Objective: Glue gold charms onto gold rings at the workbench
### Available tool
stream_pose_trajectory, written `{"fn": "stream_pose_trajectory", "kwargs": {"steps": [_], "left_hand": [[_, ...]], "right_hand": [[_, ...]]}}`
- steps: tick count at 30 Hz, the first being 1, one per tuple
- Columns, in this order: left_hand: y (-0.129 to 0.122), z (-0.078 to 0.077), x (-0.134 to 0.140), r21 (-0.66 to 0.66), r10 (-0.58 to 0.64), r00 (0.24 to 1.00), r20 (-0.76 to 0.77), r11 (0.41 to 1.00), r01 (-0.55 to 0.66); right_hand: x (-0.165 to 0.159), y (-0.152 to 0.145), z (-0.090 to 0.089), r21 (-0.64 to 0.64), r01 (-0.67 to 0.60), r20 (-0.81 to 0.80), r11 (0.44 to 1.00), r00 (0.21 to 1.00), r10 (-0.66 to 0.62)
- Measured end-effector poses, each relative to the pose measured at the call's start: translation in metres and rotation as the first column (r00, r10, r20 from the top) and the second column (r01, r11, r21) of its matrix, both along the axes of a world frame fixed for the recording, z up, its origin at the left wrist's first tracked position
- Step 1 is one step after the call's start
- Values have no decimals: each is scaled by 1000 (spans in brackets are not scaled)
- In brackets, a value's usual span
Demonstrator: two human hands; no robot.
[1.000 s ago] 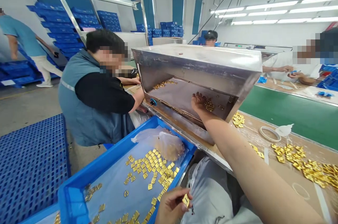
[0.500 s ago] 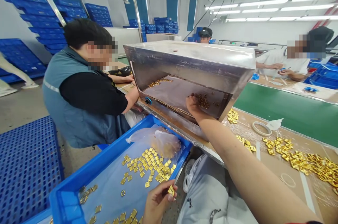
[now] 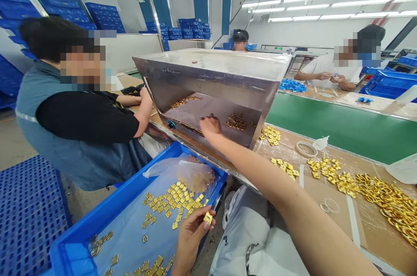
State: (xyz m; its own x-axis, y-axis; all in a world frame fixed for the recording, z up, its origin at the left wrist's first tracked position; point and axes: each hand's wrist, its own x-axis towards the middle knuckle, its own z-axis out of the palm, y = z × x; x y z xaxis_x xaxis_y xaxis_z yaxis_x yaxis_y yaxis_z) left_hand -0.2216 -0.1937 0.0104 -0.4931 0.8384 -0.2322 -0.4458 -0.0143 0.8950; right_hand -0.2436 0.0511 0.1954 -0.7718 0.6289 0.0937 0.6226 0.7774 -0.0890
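Low in front of me, my left hand (image 3: 192, 234) pinches a small gold square buckle-like piece (image 3: 207, 218) between thumb and fingers, beside the near edge of the blue tray (image 3: 73, 224). Gold square pieces (image 3: 177, 195) lie spread over its plastic liner. Inside the open-fronted metal box (image 3: 205, 74) is my right hand (image 3: 211, 126), over the pale floor. Its fingers are curled, and their tips are hidden, so what they hold does not show. Right of that hand sits a small heap of shiny gold pieces (image 3: 237, 121); more gold bits (image 3: 185, 101) lie at the box's back left.
Gold parts (image 3: 387, 198) cover the table on the right, near a tape roll (image 3: 306, 149). Beyond runs a green belt (image 3: 325, 122). A co-worker (image 3: 74, 115) sits close on my left; another person (image 3: 339, 67) works across the belt beside blue pieces (image 3: 292, 85).
My right hand has moved left inside the box, away from the heap of gold pieces. My left hand still pinches the gold piece, a little higher. The view has swung right.
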Motion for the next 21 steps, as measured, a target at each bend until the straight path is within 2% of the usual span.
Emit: {"fn": "stream_pose_trajectory", "kwargs": {"steps": [2, 4, 6, 7, 8, 10, 11, 13, 15, 18, 21], "left_hand": [[10, 6, 6, 42, -5, 1000, 29, 999, 3], [22, 15, 16, 97, 11, 999, 36, 995, -15], [35, 26, 31, 164, 31, 998, 47, 986, -38], [42, 32, 39, 196, 30, 998, 52, 980, -40], [49, 38, 48, 228, 25, 998, 55, 973, -37], [65, 49, 70, 302, -12, 998, 56, 953, -5], [74, 55, 82, 344, -49, 997, 55, 938, 28], [92, 65, 111, 429, -131, 990, 57, 898, 94], [111, 74, 143, 481, -202, 978, 50, 863, 153], [134, 82, 191, 519, -298, 954, 32, 821, 239], [148, 81, 230, 531, -415, 909, 30, 777, 337]], "right_hand": [[15, -38, 6, 23, -93, -59, 995, 994, 94], [47, -73, 8, 52, -194, -136, 980, 970, 200], [96, -97, 5, 33, -242, -428, 970, 874, 233], [124, -103, 2, -13, -255, -594, 967, 780, 198], [152, -105, -2, -88, -279, -736, 956, 665, 126], [206, -102, -13, -325, -324, -854, 888, 504, -128], [231, -98, -18, -434, -348, -855, 831, 450, -258], [274, -91, -29, -568, -358, -817, 741, 349, -458], [309, -87, -39, -634, -366, -772, 682, 244, -587], [353, -87, -50, -676, -420, -702, 605, 116, -703], [389, -90, -60, -696, -428, -642, 576, 13, -766]]}}
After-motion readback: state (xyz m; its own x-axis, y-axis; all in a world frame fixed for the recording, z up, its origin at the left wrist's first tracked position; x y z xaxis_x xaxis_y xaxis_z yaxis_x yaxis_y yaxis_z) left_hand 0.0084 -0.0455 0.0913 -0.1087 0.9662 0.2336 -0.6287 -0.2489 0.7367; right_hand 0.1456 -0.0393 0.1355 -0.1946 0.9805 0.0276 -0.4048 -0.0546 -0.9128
